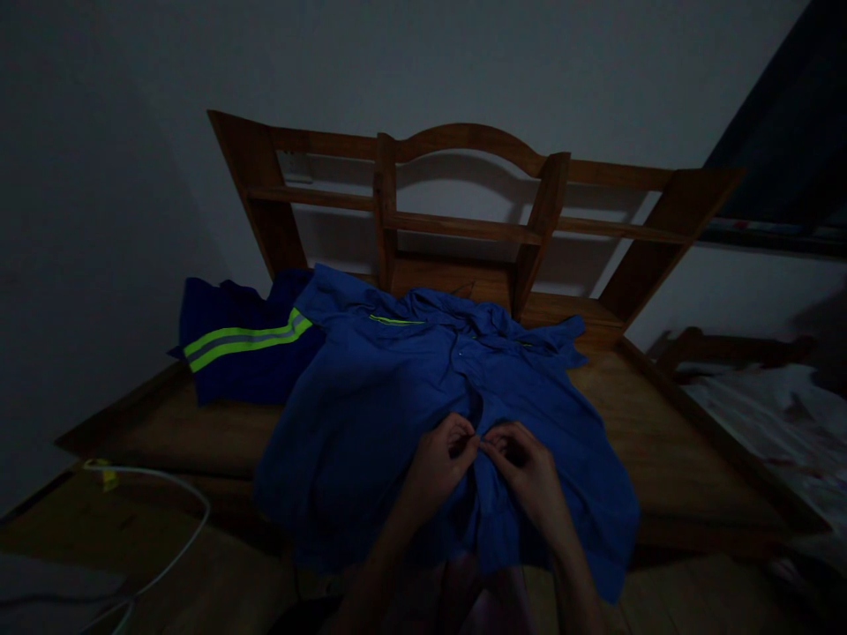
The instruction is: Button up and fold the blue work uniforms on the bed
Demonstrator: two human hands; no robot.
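A blue work shirt (371, 414) lies spread on a wooden desk, its collar toward the shelf and its hem hanging over the near edge. My left hand (450, 445) and my right hand (520, 454) meet at the shirt's front opening, below the middle of its chest. Both pinch the front edges between thumb and fingertips. Whether a button sits between the fingertips is too dark and small to see. Higher up, the two front edges lie close together near the collar. A yellow-green strip shows on the left chest.
A folded dark blue garment (244, 370) with a yellow-green and grey reflective band lies left of the shirt. Behind stands a wooden shelf unit (463, 231) against the wall. A white cable (205, 507) loops at the lower left. White bedding (774, 414) lies at the right.
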